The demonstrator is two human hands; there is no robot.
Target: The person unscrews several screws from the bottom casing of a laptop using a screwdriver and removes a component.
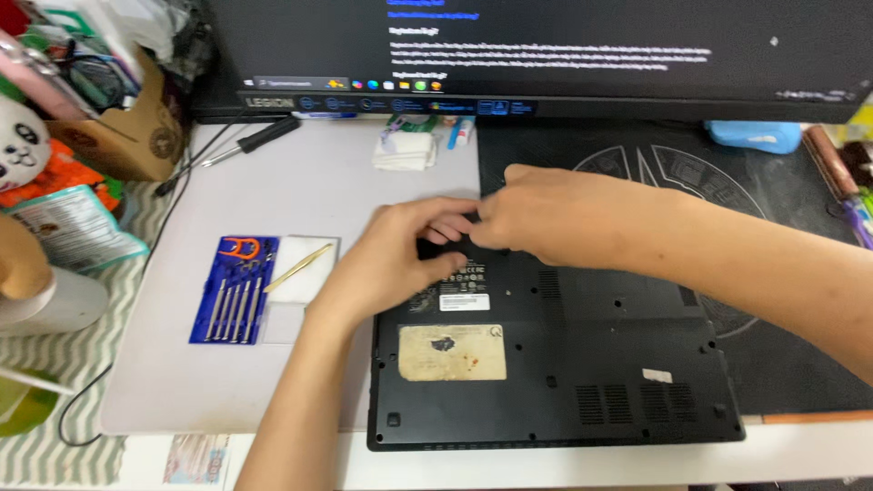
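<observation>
The laptop (555, 364) lies bottom-up on the worktop (300, 195), half on a grey mat (182, 382), below the monitor (546, 55). We should keep it flat and work gently at its far edge. Our left hand (409, 250) curls there and our right hand (546, 214) pinches beside it; what either grip clamps we cannot tell. The blue screwdriver set (232, 291) waits left.
</observation>
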